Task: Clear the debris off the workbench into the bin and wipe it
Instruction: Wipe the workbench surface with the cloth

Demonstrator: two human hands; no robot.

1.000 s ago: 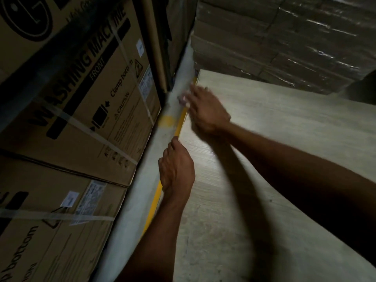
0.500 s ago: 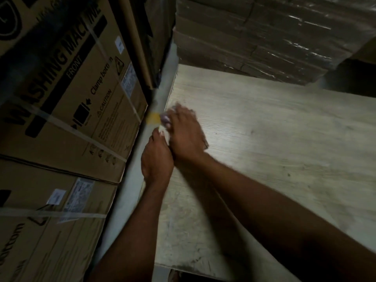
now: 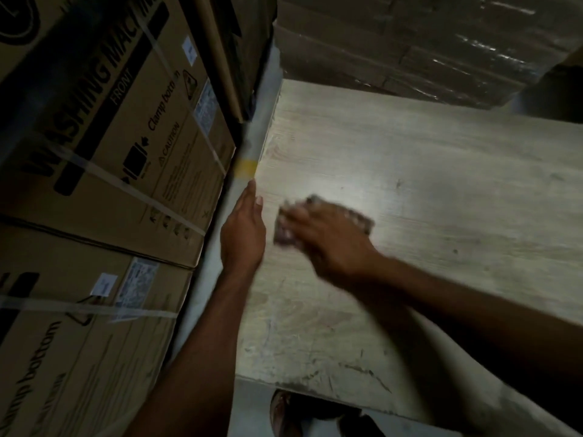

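Note:
A pale wood-grain workbench (image 3: 426,171) fills the right of the head view. My right hand (image 3: 328,241) lies flat on it near the left edge, pressing a small dark cloth (image 3: 285,231) against the surface; both are blurred by motion. My left hand (image 3: 243,234) rests along the bench's left edge with fingers straight and together, palm toward the bench, holding nothing. Small dark specks and scuffs show on the top, most near the front edge (image 3: 315,383).
Tall washing-machine cartons (image 3: 104,146) stand close on the left across a narrow floor gap with a yellow mark (image 3: 247,167). Plastic-wrapped cartons (image 3: 410,42) stand behind the bench. A foot in a sandal (image 3: 280,414) shows below the front edge.
My right hand with the cloth has swept from the bench's left edge toward the right and nearer to me. The left hand has stayed by the edge. The view has shifted.

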